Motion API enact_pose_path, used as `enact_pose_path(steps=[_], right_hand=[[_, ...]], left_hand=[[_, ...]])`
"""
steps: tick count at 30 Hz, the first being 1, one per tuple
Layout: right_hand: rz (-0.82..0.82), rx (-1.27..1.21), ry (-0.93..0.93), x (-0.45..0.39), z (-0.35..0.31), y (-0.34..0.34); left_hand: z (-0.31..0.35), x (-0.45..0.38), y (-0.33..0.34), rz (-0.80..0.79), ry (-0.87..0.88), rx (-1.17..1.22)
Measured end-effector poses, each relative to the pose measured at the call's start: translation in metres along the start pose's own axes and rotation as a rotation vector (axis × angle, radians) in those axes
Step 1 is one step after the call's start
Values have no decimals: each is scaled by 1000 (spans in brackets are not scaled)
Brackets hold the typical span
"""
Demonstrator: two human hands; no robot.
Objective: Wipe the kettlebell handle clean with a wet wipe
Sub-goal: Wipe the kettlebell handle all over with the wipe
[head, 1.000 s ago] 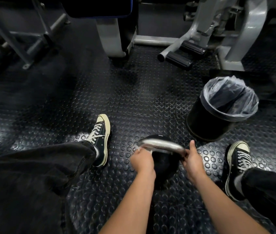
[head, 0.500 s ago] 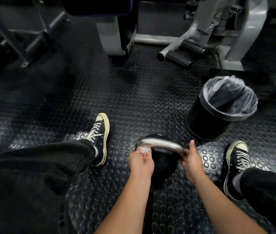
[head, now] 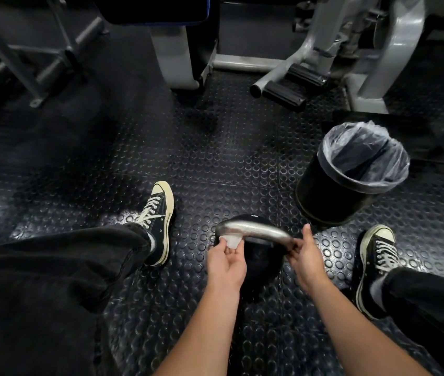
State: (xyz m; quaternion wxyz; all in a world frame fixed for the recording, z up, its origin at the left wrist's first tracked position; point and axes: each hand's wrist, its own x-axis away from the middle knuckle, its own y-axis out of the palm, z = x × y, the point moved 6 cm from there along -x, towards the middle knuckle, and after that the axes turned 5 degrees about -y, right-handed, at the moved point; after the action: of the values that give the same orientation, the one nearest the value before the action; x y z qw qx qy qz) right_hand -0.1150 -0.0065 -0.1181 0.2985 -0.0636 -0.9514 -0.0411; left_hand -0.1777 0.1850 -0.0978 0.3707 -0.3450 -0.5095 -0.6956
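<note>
A black kettlebell [head: 259,263] stands on the studded rubber floor between my feet. Its shiny steel handle [head: 253,230] arches across the top. My left hand [head: 226,263] is turned palm up under the handle's left end and pinches a small white wet wipe [head: 231,240] against the underside of the steel. My right hand [head: 306,255] grips the handle's right end, thumb raised, fingers curled round the bar. Most of the kettlebell's body is hidden in shadow behind both hands.
A black bin with a clear plastic liner [head: 351,175] stands just beyond my right foot [head: 375,256]. My left foot [head: 158,218] lies to the left of the kettlebell. Grey gym machine frames [head: 324,58] and a rack [head: 25,58] line the far side.
My left hand has turned from gripping over the handle's left end to palm up beneath it, and the white wipe has come into sight. My right hand has stayed put.
</note>
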Motion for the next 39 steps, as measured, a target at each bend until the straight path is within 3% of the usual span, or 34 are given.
enact_pose_path(steps=[3,5,9,30,33,36,39], right_hand=[[-4,27,-9,-2,1,0],[-12,33,-10,-2,2,0],[-3,11,-16,2,-2,1],[3,67,16,0,2,-3],[-5,67,22,1,0,-1],[29,50,36,-3,7,-3],[37,44,39,-6,10,-4]], left_hand=[[1,5,7,-67,-79,12],[3,1,6,-8,-35,40],[-6,4,9,-70,-187,229],[0,-4,10,-73,-222,284],[5,5,12,-53,-163,145],[20,15,11,57,-11,-139],[57,29,7,276,233,-643]])
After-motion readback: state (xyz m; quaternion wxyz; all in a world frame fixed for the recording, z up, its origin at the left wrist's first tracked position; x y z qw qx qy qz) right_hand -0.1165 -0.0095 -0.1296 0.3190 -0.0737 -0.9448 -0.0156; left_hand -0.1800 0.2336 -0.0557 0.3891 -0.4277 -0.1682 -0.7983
